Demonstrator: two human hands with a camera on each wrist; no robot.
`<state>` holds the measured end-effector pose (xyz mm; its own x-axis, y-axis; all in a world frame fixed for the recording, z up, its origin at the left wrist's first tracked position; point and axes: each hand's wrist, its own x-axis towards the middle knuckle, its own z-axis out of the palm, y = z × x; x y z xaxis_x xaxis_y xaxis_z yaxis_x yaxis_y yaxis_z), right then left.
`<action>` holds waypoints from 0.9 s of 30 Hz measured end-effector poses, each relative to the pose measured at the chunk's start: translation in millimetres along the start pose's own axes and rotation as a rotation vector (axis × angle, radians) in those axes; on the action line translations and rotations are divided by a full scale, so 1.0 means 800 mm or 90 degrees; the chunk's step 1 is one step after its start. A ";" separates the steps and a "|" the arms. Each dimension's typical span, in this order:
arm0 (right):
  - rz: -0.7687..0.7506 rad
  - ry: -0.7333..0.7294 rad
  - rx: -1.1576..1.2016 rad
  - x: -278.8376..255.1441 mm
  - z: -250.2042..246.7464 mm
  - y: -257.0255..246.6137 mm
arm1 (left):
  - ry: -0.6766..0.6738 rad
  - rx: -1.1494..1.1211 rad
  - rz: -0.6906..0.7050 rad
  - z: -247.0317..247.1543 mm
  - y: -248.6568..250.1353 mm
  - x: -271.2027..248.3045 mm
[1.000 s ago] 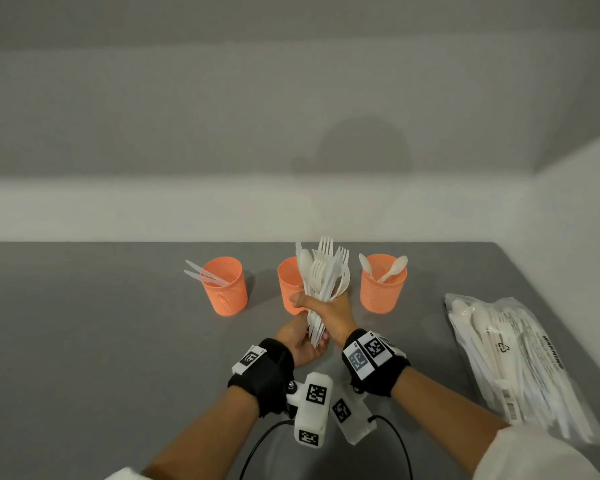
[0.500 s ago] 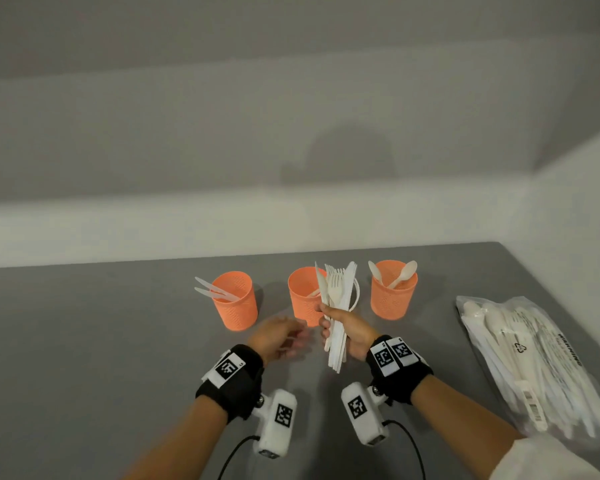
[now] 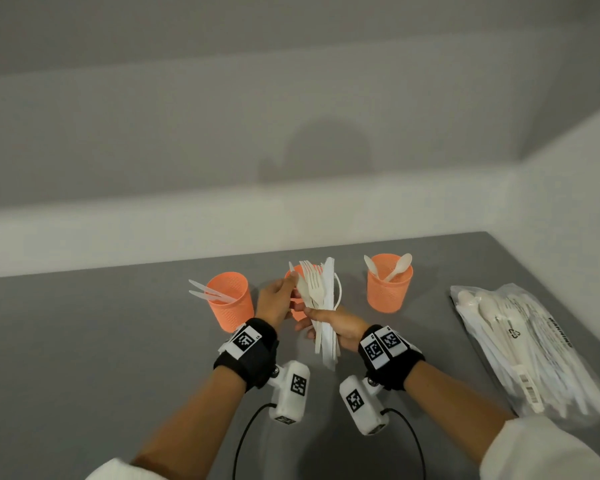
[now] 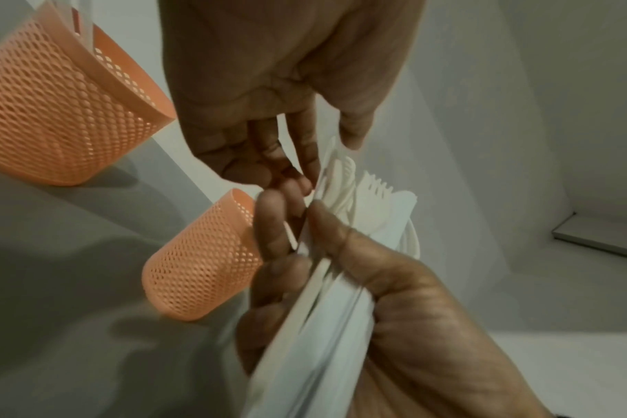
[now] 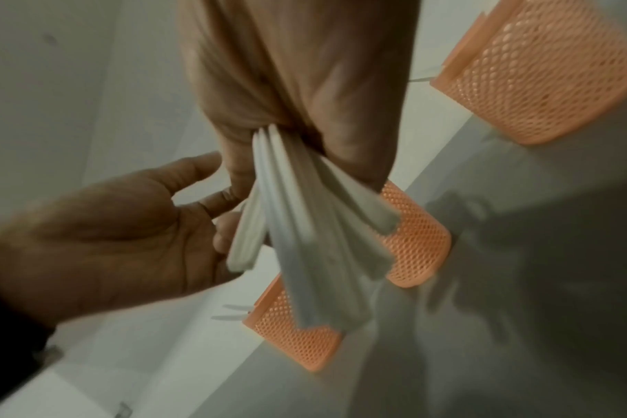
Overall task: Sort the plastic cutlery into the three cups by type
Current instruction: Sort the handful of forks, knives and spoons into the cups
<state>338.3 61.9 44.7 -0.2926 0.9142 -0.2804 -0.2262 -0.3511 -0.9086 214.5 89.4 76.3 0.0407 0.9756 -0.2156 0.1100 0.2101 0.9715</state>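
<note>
Grip bundle (image 3: pixel 321 306) firmly in right hand (image 3: pixel 340 327), pinch one piece with left hand (image 3: pixel 278 299), draw straight out toward its cup.

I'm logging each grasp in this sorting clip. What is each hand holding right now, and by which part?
The right hand grips the cutlery bundle around its handles. The left hand pinches one piece's top end.

The head view looks forward and down from above onto the grey table (image 3: pixel 84 341), taking in both forearms and the far wall. Each wrist view sits close, looking along its own hand. All three share the white plastic cutlery bundle (image 3: pixel 321 306) (image 4: pixel 340 282) (image 5: pixel 305 240) and the orange mesh cups (image 3: pixel 231 301) (image 4: pixel 201 260) (image 5: pixel 416 249).
</note>
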 end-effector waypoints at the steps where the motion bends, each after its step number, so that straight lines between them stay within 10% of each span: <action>1: 0.008 -0.007 -0.006 -0.001 0.000 -0.001 | 0.011 0.006 -0.002 -0.002 0.001 0.003; 13: 0.088 -0.006 -0.015 0.004 0.002 0.001 | -0.040 0.020 -0.009 -0.016 -0.001 0.003; 20: 0.013 0.194 -0.125 0.013 0.002 0.012 | 0.152 -0.056 0.116 -0.033 0.009 0.013; 27: -0.014 0.256 -0.311 0.029 0.008 0.021 | -0.015 0.003 0.122 -0.009 0.023 -0.010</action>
<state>321.4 76.1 25.1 0.1009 0.9578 -0.2690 0.2494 -0.2861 -0.9252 209.0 86.2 96.4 0.0847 0.9960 -0.0284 0.1033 0.0196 0.9945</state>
